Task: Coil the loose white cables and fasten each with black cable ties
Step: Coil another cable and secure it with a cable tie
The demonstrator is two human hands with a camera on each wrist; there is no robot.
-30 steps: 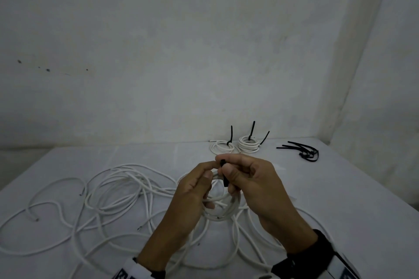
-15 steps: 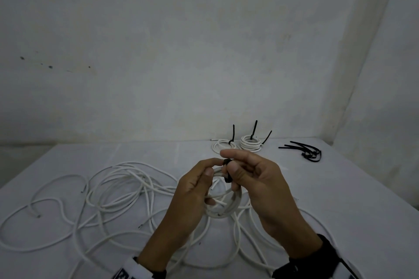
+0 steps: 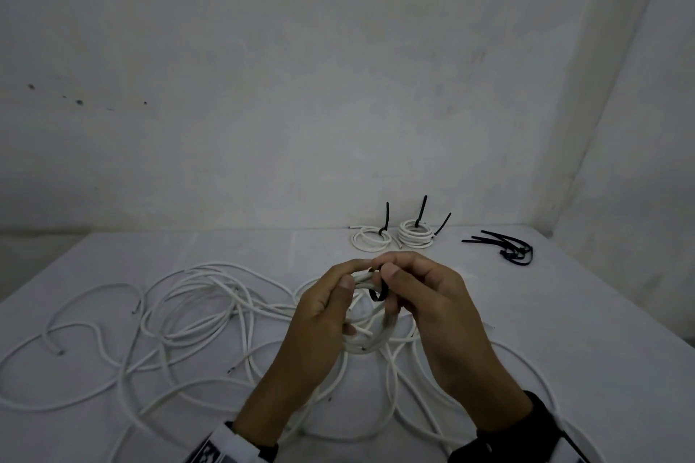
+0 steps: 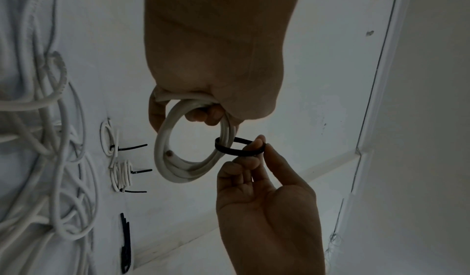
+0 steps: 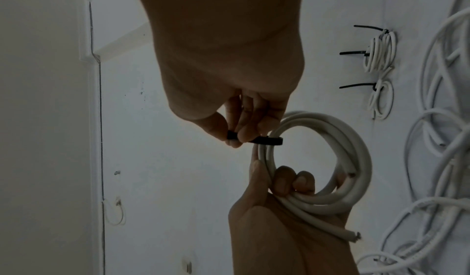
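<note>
Left hand [image 3: 323, 316] grips a small coil of white cable [image 4: 178, 154], fingers curled thru the ring, held above the surface [image 3: 564, 331] approx mid-scene. Right hand [image 3: 432, 308] pinches a black cable tie [image 4: 239, 148] btwn thumb & fingertips; the tie already loops around the coil's strands, loop not yet snug. Whether the tail is thru the head can't be told, fingers cover it.

To do this step well, probably: keep the left grip tight so the turns stay stacked, w/ the free cable end [image 5: 429, 237] tucked alongside the bundle. Feed the tail thru the head if not done, then pull straight & steady until the loop bites evenly on all strands. Risk: a strand slipping outside the loop before cinching.

Elsewhere, two finished coils [image 3: 395, 237] w/ ties sticking up sit at the far edge, spare ties [image 3: 504, 248] just right of them, and loose white cables [image 3: 169, 312] sprawl on the near left.

No brand or readable writing; only a black-and-white pattern on the left wristband [image 3: 214, 455], too cropped to read.
</note>
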